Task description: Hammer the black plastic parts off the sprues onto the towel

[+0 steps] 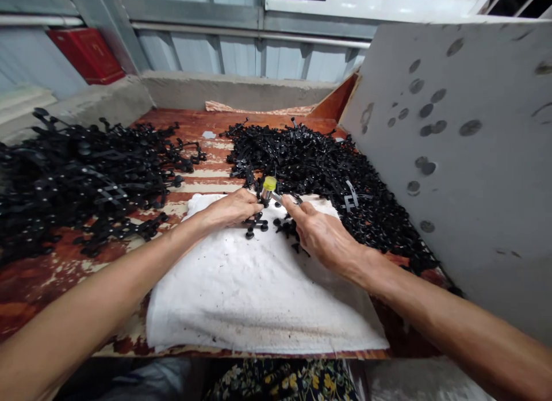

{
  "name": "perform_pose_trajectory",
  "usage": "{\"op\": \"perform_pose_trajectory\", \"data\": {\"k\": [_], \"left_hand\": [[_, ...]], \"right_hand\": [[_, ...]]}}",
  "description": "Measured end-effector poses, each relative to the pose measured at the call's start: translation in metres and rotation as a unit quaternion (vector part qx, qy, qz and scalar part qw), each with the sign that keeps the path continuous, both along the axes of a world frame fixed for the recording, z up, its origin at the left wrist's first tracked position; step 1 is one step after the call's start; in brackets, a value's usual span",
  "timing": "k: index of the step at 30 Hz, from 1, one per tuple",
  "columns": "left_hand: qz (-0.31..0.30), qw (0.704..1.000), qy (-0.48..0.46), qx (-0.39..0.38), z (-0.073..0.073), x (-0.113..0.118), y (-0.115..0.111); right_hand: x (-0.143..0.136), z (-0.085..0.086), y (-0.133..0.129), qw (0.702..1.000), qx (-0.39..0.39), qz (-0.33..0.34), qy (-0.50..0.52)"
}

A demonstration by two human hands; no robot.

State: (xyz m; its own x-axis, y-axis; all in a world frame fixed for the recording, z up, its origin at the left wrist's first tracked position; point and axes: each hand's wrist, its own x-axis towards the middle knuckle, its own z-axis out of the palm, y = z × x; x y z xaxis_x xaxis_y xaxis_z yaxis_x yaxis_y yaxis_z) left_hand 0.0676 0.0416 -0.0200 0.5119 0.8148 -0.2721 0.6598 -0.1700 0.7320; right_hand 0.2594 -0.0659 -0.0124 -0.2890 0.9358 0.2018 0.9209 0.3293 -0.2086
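My right hand (321, 237) is wrapped round the handle of a small hammer (269, 184), its index finger stretched along the handle. The hammer has a metal head with a yellow cap on top. Just left of the head, my left hand (235, 208) is closed, its fingertips pinching a black jointed part (257, 224) with round knobs. The hammer head's lower end is over or against this part; I cannot tell whether they touch. More black parts (287, 225) lie beside and under my right hand. All this is over a white cloth (259, 291).
A large heap of black jointed pieces (302, 153) spreads behind and right of the cloth. Another heap (86, 176) covers the left of the worn red-brown table (198, 179). A spotted grey board (457, 159) stands at the right. A red box (88, 54) is at the back left.
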Motion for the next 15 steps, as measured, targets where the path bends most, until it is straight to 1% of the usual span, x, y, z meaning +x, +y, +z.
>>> {"op": "perform_pose_trajectory", "data": {"k": [2, 4, 7, 9, 11, 12, 15], "left_hand": [[0.010, 1.000, 0.025, 0.010, 0.002, 0.002, -0.002], [0.011, 0.999, 0.034, 0.014, 0.005, 0.004, -0.003], [0.006, 0.999, 0.039, 0.027, 0.008, 0.003, -0.003], [-0.006, 0.998, 0.046, 0.040, 0.011, 0.002, -0.004], [-0.042, 0.997, 0.039, 0.050, 0.016, 0.001, -0.009], [-0.072, 0.995, 0.031, 0.060, 0.019, 0.001, -0.014], [-0.166, 0.979, 0.034, 0.116, 0.026, 0.001, -0.033]], "right_hand": [[0.000, 0.000, 0.001, 1.000, 0.009, -0.007, 0.021], [0.001, -0.001, 0.002, 0.997, 0.010, -0.025, 0.072], [0.002, 0.000, 0.004, 0.990, -0.026, -0.023, 0.136], [0.002, 0.004, 0.006, 0.984, -0.029, -0.024, 0.175], [0.000, 0.009, 0.007, 0.972, -0.026, -0.040, 0.230], [-0.002, 0.011, 0.008, 0.964, -0.033, -0.046, 0.259], [-0.009, 0.011, 0.007, 0.933, -0.096, -0.049, 0.343]]}}
